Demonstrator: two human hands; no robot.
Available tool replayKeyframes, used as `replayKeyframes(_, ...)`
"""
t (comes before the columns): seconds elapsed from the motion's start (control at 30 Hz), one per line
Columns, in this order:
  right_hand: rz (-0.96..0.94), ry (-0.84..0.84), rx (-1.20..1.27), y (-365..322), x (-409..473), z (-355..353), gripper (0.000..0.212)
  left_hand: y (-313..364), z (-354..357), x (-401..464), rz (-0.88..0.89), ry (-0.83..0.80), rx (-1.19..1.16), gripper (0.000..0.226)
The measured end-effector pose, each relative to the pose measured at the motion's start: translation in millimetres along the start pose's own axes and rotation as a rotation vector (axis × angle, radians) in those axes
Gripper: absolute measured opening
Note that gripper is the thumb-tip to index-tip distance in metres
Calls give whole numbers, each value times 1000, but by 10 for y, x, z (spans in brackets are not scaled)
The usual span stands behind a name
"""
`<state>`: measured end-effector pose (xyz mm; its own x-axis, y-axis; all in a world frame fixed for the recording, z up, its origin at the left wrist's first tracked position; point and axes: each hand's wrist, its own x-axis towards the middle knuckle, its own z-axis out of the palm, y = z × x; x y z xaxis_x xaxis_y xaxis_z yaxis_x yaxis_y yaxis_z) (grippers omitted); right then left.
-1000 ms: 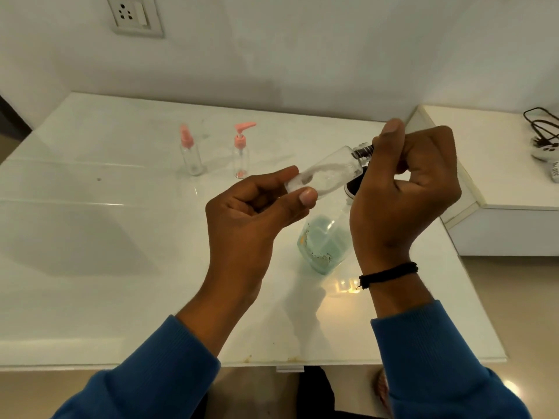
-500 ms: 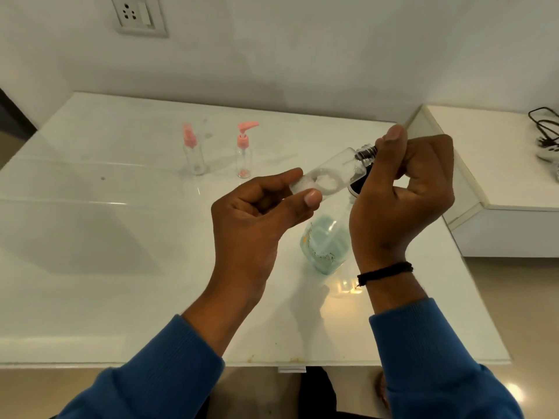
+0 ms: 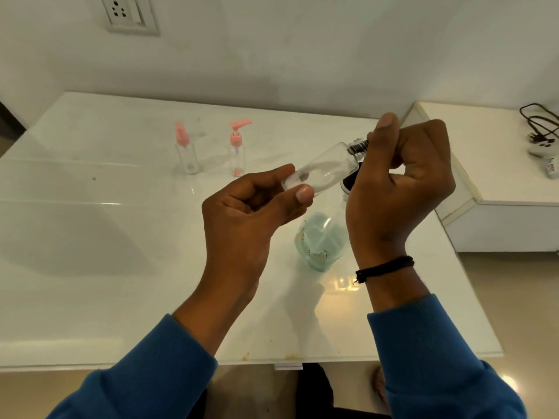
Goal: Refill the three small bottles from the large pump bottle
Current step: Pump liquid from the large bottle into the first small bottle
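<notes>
The large pump bottle [image 3: 322, 240] stands on the white surface [image 3: 90, 237], its head hidden behind the right hand [image 3: 399, 182]. That hand's fingers are curled shut around the threaded neck end of a clear small bottle [image 3: 323, 170]; what they pinch there is covered. The left hand [image 3: 251, 213] pinches the bottle's base, holding it tilted above the surface. Two pink-topped small bottles [image 3: 186, 149] [image 3: 237, 149] stand well apart, near the wall, with open room leftward.
</notes>
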<state>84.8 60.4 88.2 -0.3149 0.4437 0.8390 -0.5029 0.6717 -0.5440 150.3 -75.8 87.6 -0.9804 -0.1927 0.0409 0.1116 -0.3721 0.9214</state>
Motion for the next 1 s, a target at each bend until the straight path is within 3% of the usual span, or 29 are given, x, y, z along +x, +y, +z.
replayKeyframes(1.0,1,-5,14,-5,-3,-5,39,6,-13,2,0,1,-14,47)
